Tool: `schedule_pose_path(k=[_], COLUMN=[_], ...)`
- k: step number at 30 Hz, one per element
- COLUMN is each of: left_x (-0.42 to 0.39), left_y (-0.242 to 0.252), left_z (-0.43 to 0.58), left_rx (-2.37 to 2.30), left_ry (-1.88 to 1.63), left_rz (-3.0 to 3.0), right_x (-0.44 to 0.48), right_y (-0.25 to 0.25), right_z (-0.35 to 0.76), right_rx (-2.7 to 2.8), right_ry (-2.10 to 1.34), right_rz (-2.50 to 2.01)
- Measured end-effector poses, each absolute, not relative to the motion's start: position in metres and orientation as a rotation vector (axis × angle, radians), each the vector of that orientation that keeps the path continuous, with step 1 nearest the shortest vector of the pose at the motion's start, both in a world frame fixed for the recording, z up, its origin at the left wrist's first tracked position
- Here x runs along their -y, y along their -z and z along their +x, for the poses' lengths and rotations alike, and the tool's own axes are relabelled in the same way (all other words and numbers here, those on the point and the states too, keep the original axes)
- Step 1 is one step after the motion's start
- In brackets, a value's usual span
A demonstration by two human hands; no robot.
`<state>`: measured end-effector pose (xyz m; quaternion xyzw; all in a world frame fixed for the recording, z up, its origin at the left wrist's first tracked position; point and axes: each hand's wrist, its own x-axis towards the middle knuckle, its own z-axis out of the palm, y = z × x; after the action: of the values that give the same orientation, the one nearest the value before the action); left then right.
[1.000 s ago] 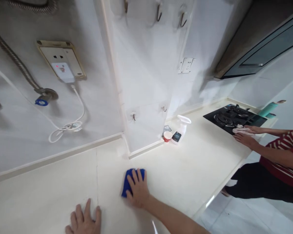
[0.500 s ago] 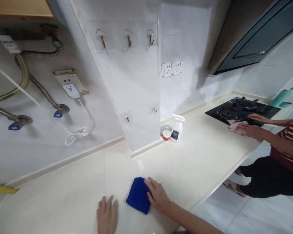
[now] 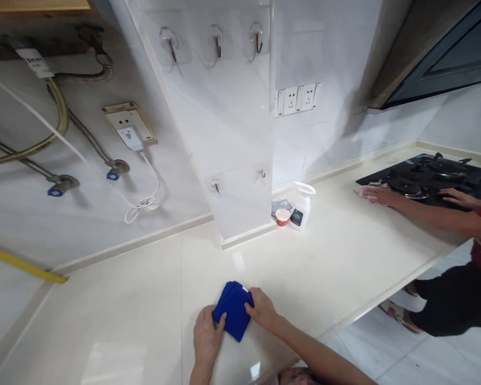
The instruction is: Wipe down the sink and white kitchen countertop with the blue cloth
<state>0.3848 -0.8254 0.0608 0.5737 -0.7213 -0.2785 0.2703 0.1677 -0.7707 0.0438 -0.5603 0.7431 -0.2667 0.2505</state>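
A folded blue cloth [image 3: 234, 311] lies on the pale countertop [image 3: 136, 299], with a small white tag at its upper right edge. My left hand [image 3: 208, 331] grips its left edge, the thumb on top and the fingers at the side. On the right edge, my right hand [image 3: 262, 309] pinches the cloth between thumb and fingers. The cloth's underside is hidden.
Beside the wall column stand a white spray bottle [image 3: 302, 206] and a red-and-white tub [image 3: 282, 217]. At the right, another person's hand wipes with a pale cloth [image 3: 363, 191] near the black gas stove [image 3: 433, 174]. A yellow hose [image 3: 24, 263] is at the left.
My left hand has moved right and taken hold of the cloth's left edge. My right hand now grips its right edge. The other person's cloth has moved left along the stove. The view has shifted.
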Motion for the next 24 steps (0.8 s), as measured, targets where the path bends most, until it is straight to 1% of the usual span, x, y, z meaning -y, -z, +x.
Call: schedule_pose_path(k=[5, 8, 12, 14, 17, 20, 22, 24], left_x=[0.827, 0.830, 0.837, 0.841, 0.847, 0.856, 0.861, 0.865], left_y=[-0.067, -0.068, -0.075, -0.085, -0.107, -0.140, -0.164, -0.183], left_z=[0.371, 0.363, 0.357, 0.355, 0.348, 0.339, 0.332, 0.328], left_rx=[1.875, 1.798, 1.689, 1.724, 1.825, 1.980, 2.066, 2.113], left_ry=[0.835, 0.977, 1.223, 1.301, 1.371, 1.265, 1.055, 0.823], left_rz=[1.593, 1.598, 1.536, 1.455, 1.289, 1.075, 0.904, 0.755], right_x=[0.773, 0.773, 0.773, 0.777, 0.789, 0.808, 0.818, 0.822], right_y=[-0.055, -0.062, -0.070, -0.075, -0.084, -0.100, -0.115, -0.132], right_z=[0.156, 0.154, 0.149, 0.142, 0.131, 0.122, 0.120, 0.121], right_rx=[-1.911, -1.908, -1.950, -1.897, -1.643, -1.520, -1.577, -1.667], right_ry=[0.712, 0.728, 0.572, 0.594, 0.684, 0.715, 0.809, 1.014], right_rz=[-1.479, -1.477, -1.610, -1.730, -1.920, -2.000, -2.062, -2.150])
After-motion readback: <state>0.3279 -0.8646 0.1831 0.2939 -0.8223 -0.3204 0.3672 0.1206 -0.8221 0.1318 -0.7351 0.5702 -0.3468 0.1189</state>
